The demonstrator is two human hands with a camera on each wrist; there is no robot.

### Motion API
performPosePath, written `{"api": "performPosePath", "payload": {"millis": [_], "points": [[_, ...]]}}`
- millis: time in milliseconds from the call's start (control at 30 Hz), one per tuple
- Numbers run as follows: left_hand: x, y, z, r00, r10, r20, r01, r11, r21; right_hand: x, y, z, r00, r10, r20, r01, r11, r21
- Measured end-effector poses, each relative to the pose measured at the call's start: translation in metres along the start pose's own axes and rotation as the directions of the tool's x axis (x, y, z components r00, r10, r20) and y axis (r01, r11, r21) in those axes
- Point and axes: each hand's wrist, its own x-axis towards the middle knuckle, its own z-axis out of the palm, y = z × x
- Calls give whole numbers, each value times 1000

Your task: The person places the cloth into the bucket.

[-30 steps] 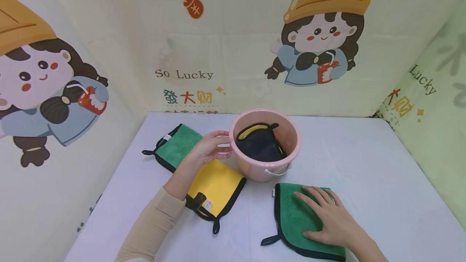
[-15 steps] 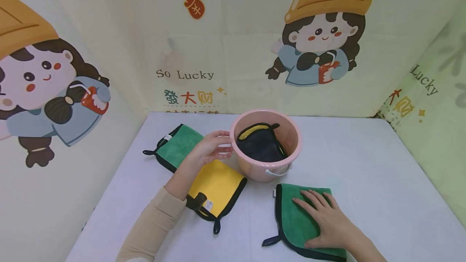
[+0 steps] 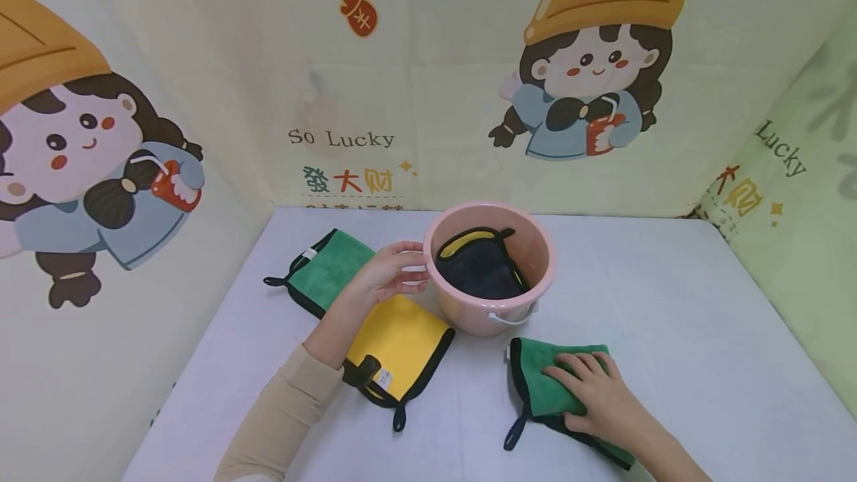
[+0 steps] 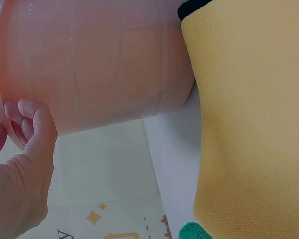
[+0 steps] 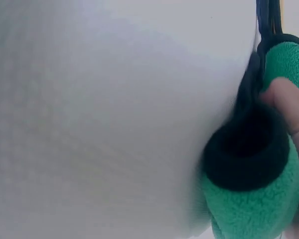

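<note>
A pink bucket [image 3: 469, 318] with a white handle stands upright near the back of the table. My left hand [image 3: 391, 274] holds its rim on the left side; in the left wrist view the thumb and fingers of the left hand [image 4: 27, 174] pinch that rim. A dark cloth [image 3: 478, 270] with a yellow patch lies folded inside the bucket. At the front right, my right hand [image 3: 599, 400] grips a green cloth [image 3: 542, 378] with black edging and a hanging loop. The right wrist view shows this green cloth [image 5: 249, 209] bunched, its edge curled beside the thumb.
A yellow cloth [image 3: 402, 344] with black trim lies left of the bucket, partly under the left forearm. Behind it, another green cloth [image 3: 328, 270] lies flat. Printed cream curtains [image 3: 442, 110] enclose the white table [image 3: 656, 296] at the back and sides.
My right hand's fingers have drawn in, and the green cloth under them has folded up, its near corner and loop shifting right. The left hand and bucket have stayed put.
</note>
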Motion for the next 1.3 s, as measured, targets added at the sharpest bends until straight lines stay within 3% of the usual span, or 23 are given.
{"api": "performPosePath", "payload": {"millis": [200,467,733,967,1133,1300], "points": [[1,-1,0,1000,-5,-2,5,1000,2,0,4,1,995,-79,-66,76,995,-58],[3,-1,0,1000,-15,-3,15,1000,3,1,12,-9,971,-142,-192,123,986,-111],[2,0,0,1000,-21,-9,21,1000,-3,9,27,-47,938,-184,-293,142,977,-156],[3,0,0,1000,-17,-14,17,1000,8,23,40,-90,890,-207,-407,127,968,-214],[3,-1,0,1000,-9,-6,9,1000,5,39,45,-114,864,-244,-439,144,958,-249],[2,-1,-1,1000,-2,-4,2,1000,9,60,45,-132,857,-267,-441,157,950,-269]]}}
